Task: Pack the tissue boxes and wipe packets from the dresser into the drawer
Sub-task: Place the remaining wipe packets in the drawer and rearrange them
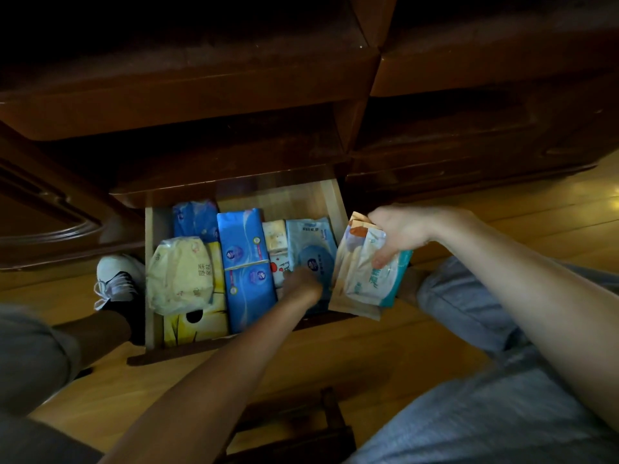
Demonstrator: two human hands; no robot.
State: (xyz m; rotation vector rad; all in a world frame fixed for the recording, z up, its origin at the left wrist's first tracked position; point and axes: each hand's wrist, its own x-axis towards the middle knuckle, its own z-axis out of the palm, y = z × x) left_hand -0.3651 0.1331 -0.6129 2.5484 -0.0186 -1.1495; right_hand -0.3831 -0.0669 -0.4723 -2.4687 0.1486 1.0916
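The open wooden drawer (330,199) holds several tissue and wipe packs: a pale yellow soft pack (181,274) lying on a yellow tissue box (201,324), blue tissue packs (246,262) in the middle, a small white pack (276,249), and a light blue wipe packet (310,244) at the right. My left hand (301,284) reaches into the drawer and rests on the light blue wipe packet; its fingers are dim and hard to make out. My right hand (393,234) grips a stack of wipe packets (363,276), orange-white and teal, over the drawer's right edge.
The dark wooden dresser (301,95) looms above the drawer, with closed drawers to the right. My left foot in a white shoe (115,279) stands beside the drawer's left wall. My knees flank the drawer on the wooden floor (335,363). A dark stool edge (328,426) shows below.
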